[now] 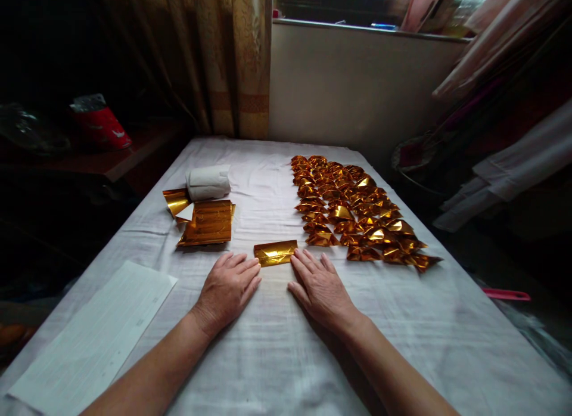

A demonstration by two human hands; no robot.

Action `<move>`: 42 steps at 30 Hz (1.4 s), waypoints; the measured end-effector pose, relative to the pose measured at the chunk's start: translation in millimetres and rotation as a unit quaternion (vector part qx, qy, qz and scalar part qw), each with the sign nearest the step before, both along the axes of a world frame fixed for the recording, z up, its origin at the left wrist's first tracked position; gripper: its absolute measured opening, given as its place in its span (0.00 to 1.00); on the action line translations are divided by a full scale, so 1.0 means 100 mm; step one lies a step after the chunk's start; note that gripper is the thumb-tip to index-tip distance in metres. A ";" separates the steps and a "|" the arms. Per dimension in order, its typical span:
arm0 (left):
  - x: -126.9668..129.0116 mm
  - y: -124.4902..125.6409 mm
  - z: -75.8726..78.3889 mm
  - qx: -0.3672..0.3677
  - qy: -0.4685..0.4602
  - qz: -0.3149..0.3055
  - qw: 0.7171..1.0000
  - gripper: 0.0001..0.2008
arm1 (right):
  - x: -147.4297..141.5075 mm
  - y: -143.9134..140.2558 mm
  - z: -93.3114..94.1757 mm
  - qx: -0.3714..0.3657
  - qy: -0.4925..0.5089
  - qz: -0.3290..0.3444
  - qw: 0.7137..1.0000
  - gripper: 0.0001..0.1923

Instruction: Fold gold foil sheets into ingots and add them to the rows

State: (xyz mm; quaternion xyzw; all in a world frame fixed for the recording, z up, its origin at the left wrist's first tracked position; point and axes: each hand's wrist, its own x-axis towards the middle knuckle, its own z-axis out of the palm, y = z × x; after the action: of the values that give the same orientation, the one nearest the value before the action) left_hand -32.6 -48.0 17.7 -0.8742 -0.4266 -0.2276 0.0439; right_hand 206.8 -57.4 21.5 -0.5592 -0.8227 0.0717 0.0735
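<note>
A folded strip of gold foil paper (275, 253) lies flat on the white-covered table in front of me. My left hand (230, 285) rests palm down with its fingers stretched out, the fingertips at the strip's left end. On the other side, my right hand (319, 288) lies flat with fingers apart, its fingertips touching the strip's right end. Left of the strip is a stack of gold foil sheets (208, 222), one sheet curling up at its far left corner. Several rows of folded gold foil pieces (342, 212) stand at the right.
A white roll of paper (208, 182) sits behind the foil stack. A white sheet of paper (96, 338) lies at the table's left edge. Beyond the table are a red container (102, 127) on a dark side table, a curtain (223, 58), and hanging clothes (527, 148).
</note>
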 end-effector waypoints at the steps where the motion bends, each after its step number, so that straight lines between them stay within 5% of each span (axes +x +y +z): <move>1: 0.00 0.00 0.00 0.001 -0.008 -0.003 1.000 0.10 | -0.02 0.02 0.02 0.010 0.001 0.000 1.000 0.26; 7: 0.05 0.00 0.03 -0.009 -0.030 -0.004 1.000 0.07 | -0.25 0.08 0.06 0.104 0.036 0.011 0.994 0.16; 13: 0.06 0.01 0.01 -0.033 -0.039 0.005 0.999 0.06 | -0.37 0.14 0.08 0.061 0.073 0.053 0.994 0.06; 20: 0.03 0.02 0.05 -0.083 -0.038 0.018 0.996 0.07 | -0.37 0.16 0.04 0.061 0.137 0.047 0.988 0.10; 36: 0.03 0.05 0.05 -0.070 -0.049 0.014 0.996 0.08 | -0.34 0.16 -0.11 0.098 0.181 0.040 0.978 0.14; 42: 0.00 0.05 0.04 -0.074 -0.044 0.009 0.996 0.07 | -0.12 0.27 -0.14 0.137 0.209 -0.034 0.968 0.16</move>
State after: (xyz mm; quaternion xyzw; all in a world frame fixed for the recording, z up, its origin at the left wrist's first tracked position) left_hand -32.6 -42.8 22.1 -0.8605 -0.4514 -0.2329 -0.0380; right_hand 194.4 -30.7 7.7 -0.5441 -0.7714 0.0711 0.3223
